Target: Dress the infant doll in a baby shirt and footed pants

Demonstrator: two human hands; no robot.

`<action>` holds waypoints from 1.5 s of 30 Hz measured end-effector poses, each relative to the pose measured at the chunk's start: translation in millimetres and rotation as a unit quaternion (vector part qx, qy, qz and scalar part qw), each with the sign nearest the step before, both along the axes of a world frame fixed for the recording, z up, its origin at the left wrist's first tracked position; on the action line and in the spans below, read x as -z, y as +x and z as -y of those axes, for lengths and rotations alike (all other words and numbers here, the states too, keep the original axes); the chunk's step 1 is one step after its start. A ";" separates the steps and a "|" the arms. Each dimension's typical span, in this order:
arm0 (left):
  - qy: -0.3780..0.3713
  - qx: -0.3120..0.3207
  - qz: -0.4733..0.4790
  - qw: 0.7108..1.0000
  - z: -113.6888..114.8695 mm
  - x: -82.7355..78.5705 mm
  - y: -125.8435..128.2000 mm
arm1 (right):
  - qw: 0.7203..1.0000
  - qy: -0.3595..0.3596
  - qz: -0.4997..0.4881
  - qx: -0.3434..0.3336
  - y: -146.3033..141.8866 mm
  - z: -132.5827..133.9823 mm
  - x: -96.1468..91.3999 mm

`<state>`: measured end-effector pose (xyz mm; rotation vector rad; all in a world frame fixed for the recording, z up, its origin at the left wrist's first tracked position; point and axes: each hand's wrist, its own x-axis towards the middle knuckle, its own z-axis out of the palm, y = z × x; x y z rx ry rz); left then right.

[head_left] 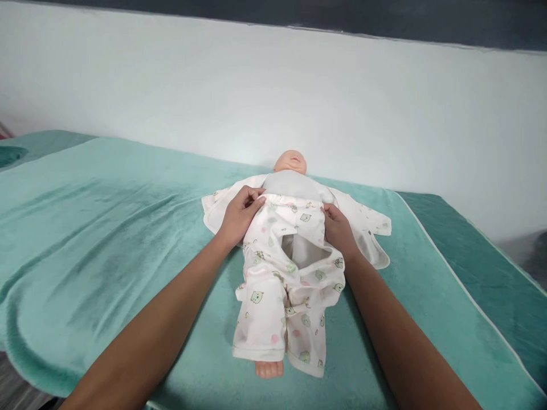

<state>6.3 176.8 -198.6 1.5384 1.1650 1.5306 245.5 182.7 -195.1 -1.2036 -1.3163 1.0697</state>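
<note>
A baby doll (291, 162) lies on its back, head away from me. White baby pants (265, 279) with green and pink prints cover its legs, and an opening gapes at the crotch. One foot (269, 369) pokes out of the left leg; no foot shows at the right cuff. My left hand (243, 212) pinches the waistband at its left end. At the right end of the waistband, my right hand (338, 228) is closed on the fabric, its fingertips partly hidden. Under the doll spreads an unfastened white jacket (363, 219), sleeves out to both sides.
A light green plush blanket (106, 228) covers the surface beneath the doll. Darker green cloth (470, 262) shows along the right. A white wall (273, 85) stands just behind the doll's head.
</note>
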 end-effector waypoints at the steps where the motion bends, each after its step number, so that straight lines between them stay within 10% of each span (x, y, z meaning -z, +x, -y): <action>1: -0.003 -0.014 -0.002 1.000 -4.2 -0.1 0.3 | 1.000 -0.006 -0.008 -0.001 -0.3 -1.6 -0.7; 11: -0.060 -0.116 0.013 0.991 -37.9 2.0 2.7 | 0.992 -0.067 -0.106 0.015 -1.5 -13.8 1.7; 25: 0.008 0.083 -0.073 0.994 -25.6 -14.4 -0.6 | 0.975 0.181 0.115 -0.063 7.4 -15.2 -12.1; 39: -0.060 -0.073 -0.048 0.994 -86.3 -6.7 4.4 | 0.972 0.132 0.191 0.046 -2.9 -74.0 -9.1; 45: -0.006 0.000 -0.118 0.993 -74.4 -20.4 5.6 | 0.967 0.187 0.169 0.023 -2.6 -70.5 -5.1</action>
